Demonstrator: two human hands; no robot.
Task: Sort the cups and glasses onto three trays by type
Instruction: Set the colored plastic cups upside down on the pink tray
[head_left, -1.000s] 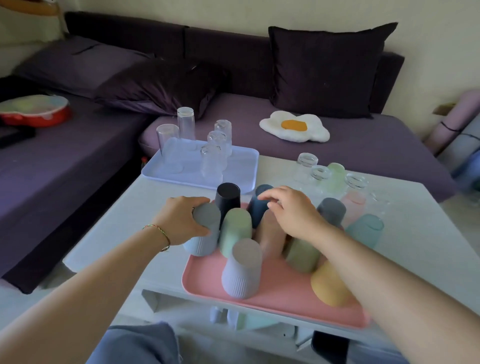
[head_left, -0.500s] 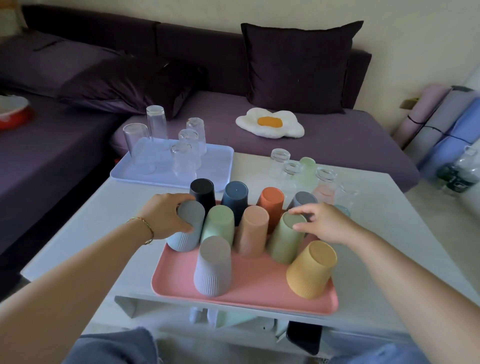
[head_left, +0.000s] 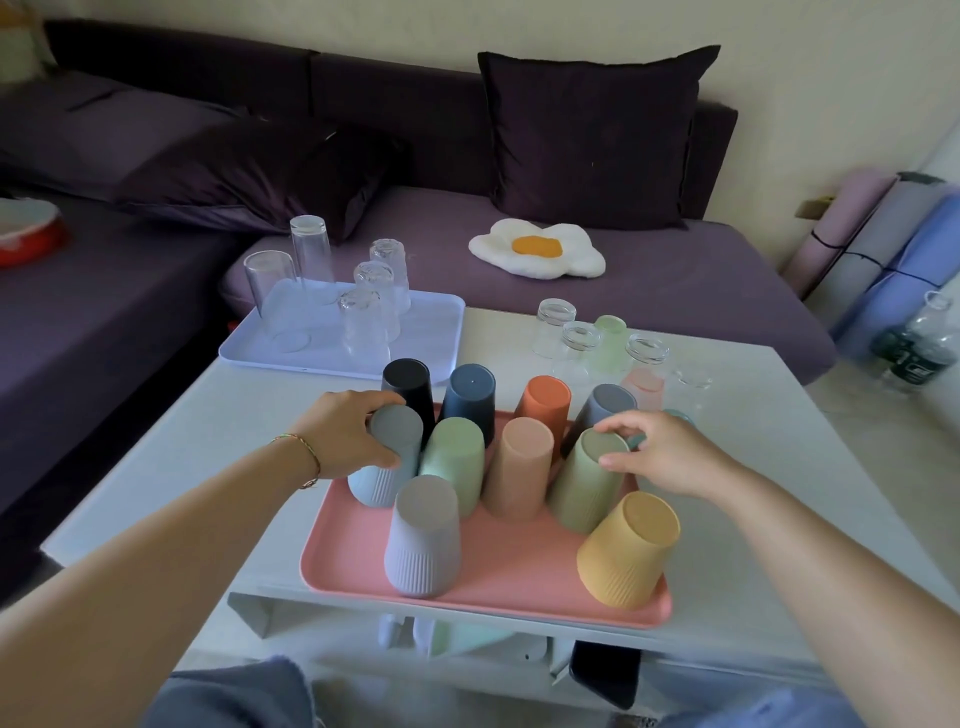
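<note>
- Purple sofa (head_left: 649, 296) fills the back of the room. A dark pillow (head_left: 592, 140) stands against its backrest and an egg-shaped cushion (head_left: 537, 249) lies on the seat.
- White tabletop (head_left: 218, 457) stands in front of the sofa and carries two trays and a loose group of glasses.
- Blue tray (head_left: 436, 332) sits at the far left corner and holds five clear glasses (head_left: 311, 249), all upside down.
- Pink tray (head_left: 519, 569) lies at the near edge, crowded with plastic cups, all mouth down.
- Its far row, left to right, has a black cup (head_left: 410, 384), a navy cup (head_left: 472, 395), an orange cup (head_left: 543, 402) and a grey cup (head_left: 605, 408).
- A mint cup (head_left: 454, 460) and a peach cup (head_left: 519, 467) stand side by side in the middle of the tray. A lilac cup (head_left: 423, 540) and a yellow cup (head_left: 626, 551) are nearest the camera.
- The left hand (head_left: 348, 434), with a bracelet (head_left: 304, 452) on its wrist, grips the pale blue cup (head_left: 374, 480) at the tray's left edge. Its fingers curl round the upturned base.
- The right hand (head_left: 660, 452) pinches the upturned base of the sage green cup (head_left: 584, 488) between thumb and fingertips. This cup stands just right of the peach cup.
- Small glasses (head_left: 556, 325), some clear and some tinted green or pink, stand upside down on the tabletop beyond the pink tray, to the right.
- Rolled mats (head_left: 883, 249) lean at the right wall, with bottles (head_left: 914, 348) beside them.
</note>
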